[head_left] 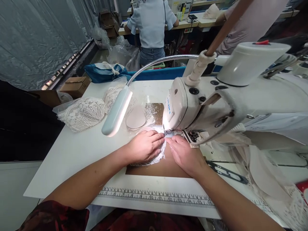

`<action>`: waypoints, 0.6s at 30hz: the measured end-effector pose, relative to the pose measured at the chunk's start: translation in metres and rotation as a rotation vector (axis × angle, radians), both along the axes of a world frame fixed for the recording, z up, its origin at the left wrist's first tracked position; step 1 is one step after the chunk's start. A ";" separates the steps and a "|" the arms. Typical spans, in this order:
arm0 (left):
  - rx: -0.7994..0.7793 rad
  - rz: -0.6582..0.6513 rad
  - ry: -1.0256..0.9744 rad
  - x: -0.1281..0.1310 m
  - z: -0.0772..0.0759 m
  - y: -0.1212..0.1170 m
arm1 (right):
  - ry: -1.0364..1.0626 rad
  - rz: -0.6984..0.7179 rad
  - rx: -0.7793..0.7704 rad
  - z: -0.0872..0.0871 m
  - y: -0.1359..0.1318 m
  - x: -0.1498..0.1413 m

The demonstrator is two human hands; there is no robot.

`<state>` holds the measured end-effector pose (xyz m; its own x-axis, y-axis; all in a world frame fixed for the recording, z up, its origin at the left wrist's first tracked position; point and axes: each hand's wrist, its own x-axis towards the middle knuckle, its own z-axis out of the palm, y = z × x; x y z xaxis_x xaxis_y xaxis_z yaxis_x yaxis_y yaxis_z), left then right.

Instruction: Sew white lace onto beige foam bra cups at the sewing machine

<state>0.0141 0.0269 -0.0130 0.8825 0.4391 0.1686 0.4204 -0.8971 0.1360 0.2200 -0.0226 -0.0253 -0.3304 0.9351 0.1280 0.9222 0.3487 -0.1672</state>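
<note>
A white lace bra cup (158,158) lies on the brown plate (178,166) below the head of a white sewing machine (179,106). My left hand (145,146) rests palm down over the cup, its fingers together and bent onto the lace close to the needle area. From the other side, my right hand (184,150) pinches the edge of the work with thumb and forefinger, just in front of the presser foot. The fingertips of both hands nearly meet there. The needle itself and the underside of the cup are hidden.
A lamp (117,110) on a bendy neck hangs over the table's left part. Lace cups (81,114) and a smooth pad (136,117) lie behind my left arm. Black tool (227,171) and pale fabric pieces (267,173) are at right. A ruler strip (156,196) lines the front edge.
</note>
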 end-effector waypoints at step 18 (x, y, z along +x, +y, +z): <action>0.072 -0.005 0.023 -0.003 -0.007 0.008 | 0.070 0.026 0.045 -0.001 -0.001 0.001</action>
